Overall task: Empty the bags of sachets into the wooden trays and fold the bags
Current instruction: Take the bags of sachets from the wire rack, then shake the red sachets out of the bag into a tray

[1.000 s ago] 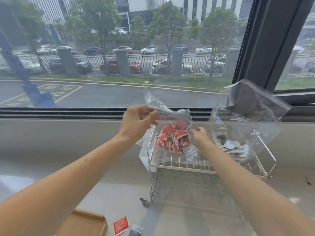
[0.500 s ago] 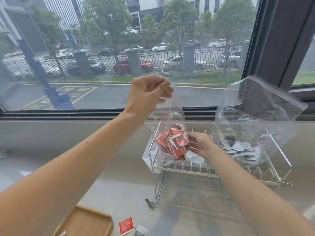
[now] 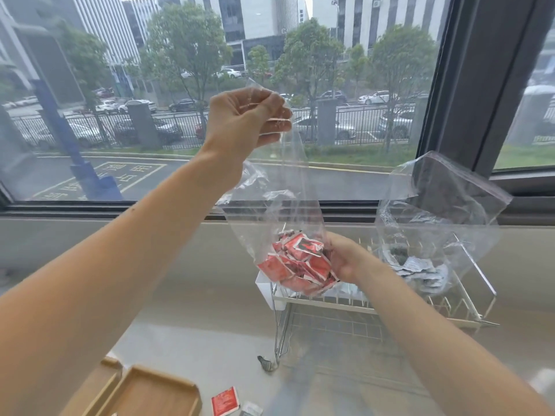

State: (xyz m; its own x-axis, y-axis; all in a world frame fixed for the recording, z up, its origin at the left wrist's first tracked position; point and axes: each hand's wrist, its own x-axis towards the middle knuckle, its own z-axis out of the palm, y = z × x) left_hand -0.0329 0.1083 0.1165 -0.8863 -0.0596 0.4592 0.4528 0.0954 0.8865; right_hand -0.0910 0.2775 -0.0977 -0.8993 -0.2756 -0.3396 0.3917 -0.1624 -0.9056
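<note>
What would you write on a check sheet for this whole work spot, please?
Surface: pale counter under the window.
Job's things: clear bag of red sachets, held up; second bag of grey sachets sits on the wire rack; wooden tray at the near edge.
Clutter: loose red sachet and grey sachet beside the tray; small dark object by the rack's foot.
Hands: left hand pinches the bag's top; right hand grips its lower part.
Cables: nothing seen.
Surroundings: window onto a street with parked cars.
</note>
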